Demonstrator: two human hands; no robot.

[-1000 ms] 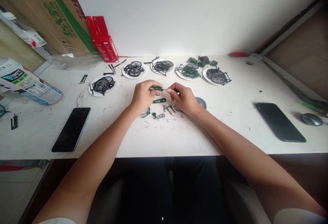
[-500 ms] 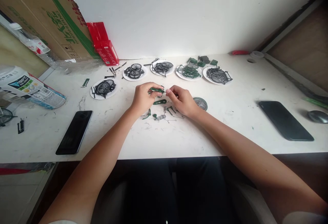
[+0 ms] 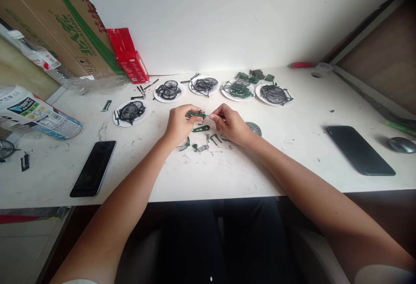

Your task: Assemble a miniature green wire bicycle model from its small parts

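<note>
My left hand (image 3: 177,124) is closed on a small green bicycle-frame piece (image 3: 197,114), pinched between thumb and fingers above the table. Facing it, my right hand (image 3: 231,124) pinches at the frame piece's right end; a thin dark bit shows at its fingertips, too small to name. Just below lie a green chain-guard-shaped piece (image 3: 201,128), a curved green strip (image 3: 184,146), a green forked piece (image 3: 214,139) and a grey metal piece (image 3: 203,148), with thin wires nearby. A toy wheel (image 3: 255,128) is partly hidden behind my right wrist.
Paper plates hold black bicycle parts (image 3: 130,112) and green bicycle parts (image 3: 238,89) along the back. A phone (image 3: 93,168) lies at left, a dark flat slab (image 3: 360,150) and a mouse (image 3: 402,144) at right. A red box (image 3: 135,67) and a large bottle (image 3: 39,111) stand at back left.
The view has shifted slightly. My right fingertips have drawn a little away from the green frame piece, and a thin dark bit now shows between them. My left hand keeps its hold.
</note>
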